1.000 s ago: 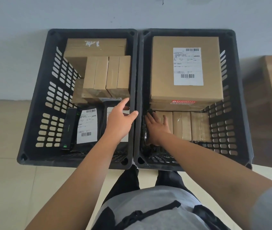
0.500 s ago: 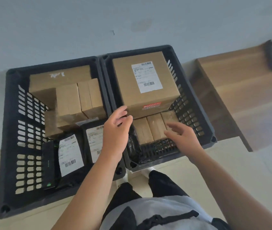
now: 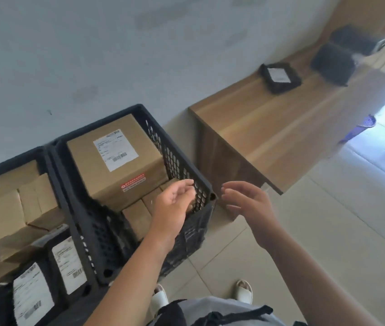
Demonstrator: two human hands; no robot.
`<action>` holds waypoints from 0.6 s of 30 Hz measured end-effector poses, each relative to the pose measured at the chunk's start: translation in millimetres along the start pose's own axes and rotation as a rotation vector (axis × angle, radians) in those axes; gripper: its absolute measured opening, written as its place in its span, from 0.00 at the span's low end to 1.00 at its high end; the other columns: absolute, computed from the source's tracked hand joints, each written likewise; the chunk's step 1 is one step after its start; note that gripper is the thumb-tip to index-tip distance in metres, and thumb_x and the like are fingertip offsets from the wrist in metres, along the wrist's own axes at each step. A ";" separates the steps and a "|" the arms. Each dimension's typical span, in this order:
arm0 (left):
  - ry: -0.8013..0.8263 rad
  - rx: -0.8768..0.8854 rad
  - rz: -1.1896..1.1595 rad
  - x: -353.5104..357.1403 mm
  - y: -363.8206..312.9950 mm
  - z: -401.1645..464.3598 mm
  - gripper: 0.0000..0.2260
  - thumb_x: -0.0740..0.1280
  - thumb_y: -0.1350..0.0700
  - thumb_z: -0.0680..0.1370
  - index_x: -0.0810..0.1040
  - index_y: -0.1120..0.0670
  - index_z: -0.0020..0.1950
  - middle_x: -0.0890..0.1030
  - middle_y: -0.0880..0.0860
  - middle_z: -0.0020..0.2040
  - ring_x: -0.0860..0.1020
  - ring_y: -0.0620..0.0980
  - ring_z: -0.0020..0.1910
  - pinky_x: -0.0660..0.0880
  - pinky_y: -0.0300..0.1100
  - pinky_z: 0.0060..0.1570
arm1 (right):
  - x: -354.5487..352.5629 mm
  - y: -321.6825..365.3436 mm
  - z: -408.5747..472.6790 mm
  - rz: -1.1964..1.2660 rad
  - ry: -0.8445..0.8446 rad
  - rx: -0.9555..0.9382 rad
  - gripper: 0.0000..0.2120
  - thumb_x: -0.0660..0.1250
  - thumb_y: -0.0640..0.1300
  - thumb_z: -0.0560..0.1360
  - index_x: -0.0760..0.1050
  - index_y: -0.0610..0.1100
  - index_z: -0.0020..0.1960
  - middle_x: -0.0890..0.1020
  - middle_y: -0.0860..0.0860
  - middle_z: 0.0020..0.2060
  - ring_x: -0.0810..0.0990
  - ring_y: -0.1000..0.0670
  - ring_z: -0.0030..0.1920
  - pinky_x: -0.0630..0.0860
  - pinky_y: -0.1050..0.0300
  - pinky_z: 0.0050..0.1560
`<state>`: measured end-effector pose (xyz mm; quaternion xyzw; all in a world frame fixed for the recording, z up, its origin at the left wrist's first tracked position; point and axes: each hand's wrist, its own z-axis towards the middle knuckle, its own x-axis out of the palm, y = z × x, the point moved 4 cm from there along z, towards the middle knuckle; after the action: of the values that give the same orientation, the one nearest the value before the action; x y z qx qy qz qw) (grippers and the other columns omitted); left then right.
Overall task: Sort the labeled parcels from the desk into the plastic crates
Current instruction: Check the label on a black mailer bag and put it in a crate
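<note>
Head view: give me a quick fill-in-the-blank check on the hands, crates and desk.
1. Both the left hand and the right hand hold ____.
2. The big cardboard box with the white label lies in the ____ crate.
3. The black labeled parcel lies on the wooden ____.

Missing words: nothing; right; desk.

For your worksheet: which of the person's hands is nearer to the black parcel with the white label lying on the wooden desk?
The right hand. It hovers empty past the crate's corner, on the desk side, below the black parcel. The left hand is over the right crate, farther from the desk.
</note>
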<state>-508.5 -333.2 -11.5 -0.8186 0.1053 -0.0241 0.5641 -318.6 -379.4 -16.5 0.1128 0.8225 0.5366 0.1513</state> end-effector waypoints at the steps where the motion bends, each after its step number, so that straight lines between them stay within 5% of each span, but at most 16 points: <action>1: 0.019 0.005 0.020 21.3 -3.6 -1.2 0.08 0.67 0.55 0.83 0.82 0.43 0.59 0.84 0.46 0.56 0.82 0.45 0.58 0.80 0.37 0.53 | -21.7 -0.3 0.3 0.024 -0.025 -0.004 0.05 0.72 0.42 0.79 0.85 0.49 0.52 0.87 0.50 0.50 0.85 0.47 0.56 0.81 0.42 0.61; 6: 0.098 0.004 0.040 127.6 -16.7 -5.2 0.08 0.66 0.57 0.84 0.82 0.46 0.59 0.84 0.47 0.56 0.83 0.46 0.56 0.81 0.36 0.49 | -131.8 -11.3 8.0 0.185 -0.120 -0.002 0.05 0.71 0.40 0.79 0.86 0.48 0.50 0.87 0.49 0.47 0.86 0.45 0.54 0.82 0.48 0.57; 10: 0.098 -0.001 -0.007 204.0 -20.1 -1.2 0.08 0.67 0.59 0.83 0.84 0.49 0.57 0.85 0.51 0.56 0.84 0.50 0.55 0.83 0.46 0.55 | -209.7 -22.6 15.5 0.248 -0.168 0.006 0.06 0.70 0.39 0.79 0.85 0.46 0.50 0.87 0.47 0.47 0.85 0.45 0.53 0.81 0.47 0.58; 18: 0.283 -0.035 0.079 336.5 -23.2 6.9 0.09 0.68 0.60 0.82 0.85 0.50 0.57 0.87 0.50 0.52 0.84 0.53 0.55 0.83 0.49 0.57 | -324.6 -38.2 29.8 0.376 -0.282 0.040 0.06 0.69 0.39 0.80 0.85 0.44 0.51 0.88 0.47 0.47 0.86 0.45 0.52 0.81 0.44 0.61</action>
<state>-175.4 -386.0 -19.2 -0.8120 0.2164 -0.1154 0.5297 -7.0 -482.3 -21.3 0.3407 0.7683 0.5177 0.1597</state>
